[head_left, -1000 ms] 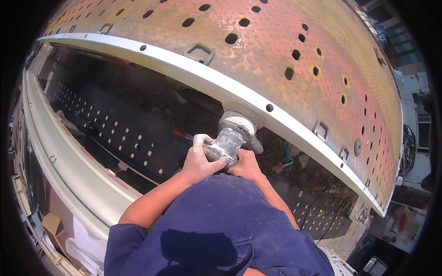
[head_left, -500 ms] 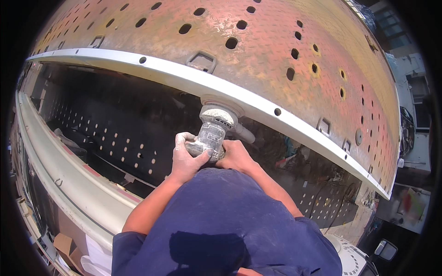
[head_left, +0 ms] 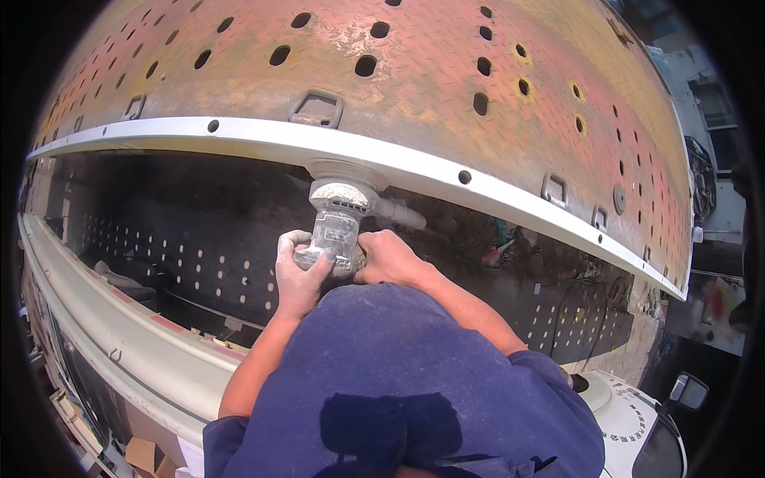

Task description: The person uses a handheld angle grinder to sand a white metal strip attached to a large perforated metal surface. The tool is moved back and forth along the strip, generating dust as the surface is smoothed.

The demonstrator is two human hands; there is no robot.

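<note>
A dusty grey orbital sander (head_left: 339, 231) is held between my two hands just in front of my body. Its round pad (head_left: 347, 173) is against the side face of the white metal edge (head_left: 382, 155) of a large perforated plate. My left hand (head_left: 301, 267) curls around the near end of the sander's body, thumb on top. On the other side my right hand (head_left: 390, 259) wraps its near right part, and its fingertips are hidden. A pale stub (head_left: 402, 213), like a dust outlet, sticks out to the right of the sander.
The rusty red-yellow plate (head_left: 430, 88) carries rows of slots and metal loops (head_left: 317, 109). Below its edge lies a dark recess with a perforated panel (head_left: 183, 263). A pale rail (head_left: 151, 342) runs along the left. A white vehicle with a mirror (head_left: 689, 392) stands at the lower right.
The sander and both hands have shifted left along the white edge. My view has also moved, so more of the white vehicle shows at lower right. The grip looks the same.
</note>
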